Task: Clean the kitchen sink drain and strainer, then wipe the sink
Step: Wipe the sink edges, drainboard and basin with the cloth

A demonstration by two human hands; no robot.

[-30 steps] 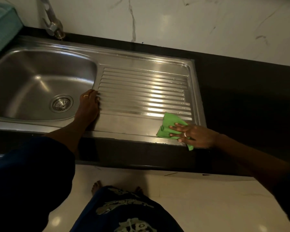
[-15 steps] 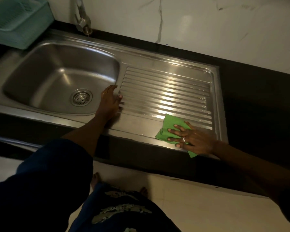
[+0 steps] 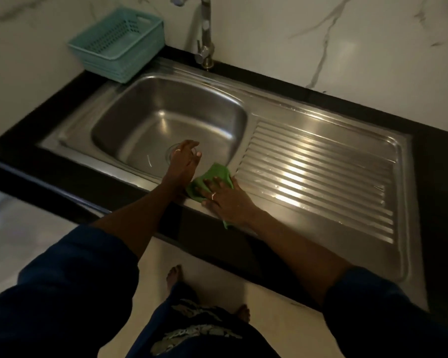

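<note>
Your green cloth (image 3: 215,174) lies on the front rim of the sink (image 3: 166,120), at the corner between the basin and the ribbed drainboard (image 3: 316,171). One end shows under your wrist. Your right hand (image 3: 225,200) presses it flat with straight, spread fingers. Just beside it, your left hand (image 3: 184,158) is over the basin, fingers loose and holding nothing, hiding most of the drain strainer (image 3: 171,151). Behind the basin stands the faucet (image 3: 204,34). A teal basket (image 3: 117,45) sits on the dark counter (image 3: 49,164) at back left.
</note>
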